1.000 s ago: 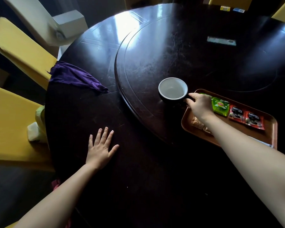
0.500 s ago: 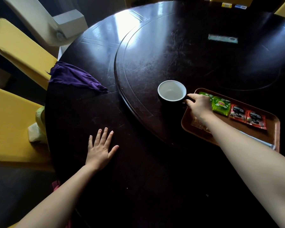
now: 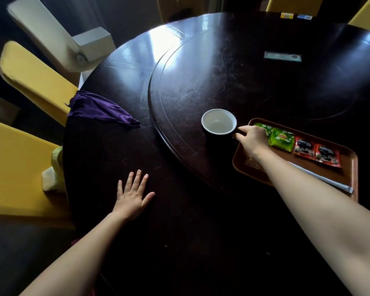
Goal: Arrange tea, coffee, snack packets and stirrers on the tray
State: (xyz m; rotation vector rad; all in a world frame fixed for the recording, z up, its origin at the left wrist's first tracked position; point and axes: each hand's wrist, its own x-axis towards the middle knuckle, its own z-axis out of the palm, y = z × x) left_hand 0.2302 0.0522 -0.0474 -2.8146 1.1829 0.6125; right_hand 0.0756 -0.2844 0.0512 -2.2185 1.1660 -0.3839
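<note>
An orange-brown tray sits at the right on the dark round table. On it lie two green tea packets, two red coffee packets, a clear snack packet partly under my forearm, and white wrapped stirrers along the near side. A dark cup with a white inside stands on the turntable just left of the tray. My right hand grips the cup's handle. My left hand rests flat on the table, fingers spread.
A purple cloth hangs over the table's left edge. Yellow chairs stand to the left and at the far side. A pale flat strip lies far back on the turntable. Small packets sit at the far rim.
The cup has shifted slightly toward me and the tray with my right hand on its handle. My left hand stays flat in place.
</note>
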